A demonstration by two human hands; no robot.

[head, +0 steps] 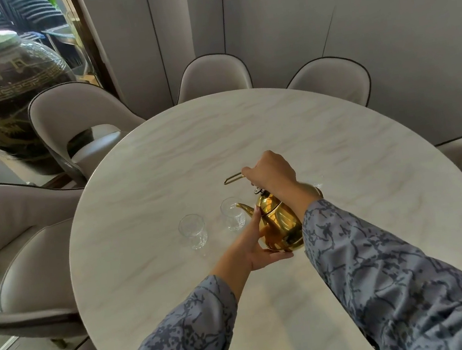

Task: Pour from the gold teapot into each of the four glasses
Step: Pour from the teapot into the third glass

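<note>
Head view: right hand point(270, 174) grip round gold teapot handle point(233, 178)

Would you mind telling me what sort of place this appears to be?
Probably a private dining room in a restaurant or hotel: a large round marble-look table ringed by matching upholstered chairs, panelled walls, and a big ornamental jar standing to the left.

The teapot point(280, 221) is gleaming polished gold, its lid knob point(257, 191) showing black. The glasses point(192, 231) are looking clear, with a cut pattern. The table point(247, 131) is showing cream marble with faint beige veins. The sleeves point(381, 257) are showing grey-blue with dark branching marks. The chairs point(74, 113) are showing beige with dark piping.
</note>
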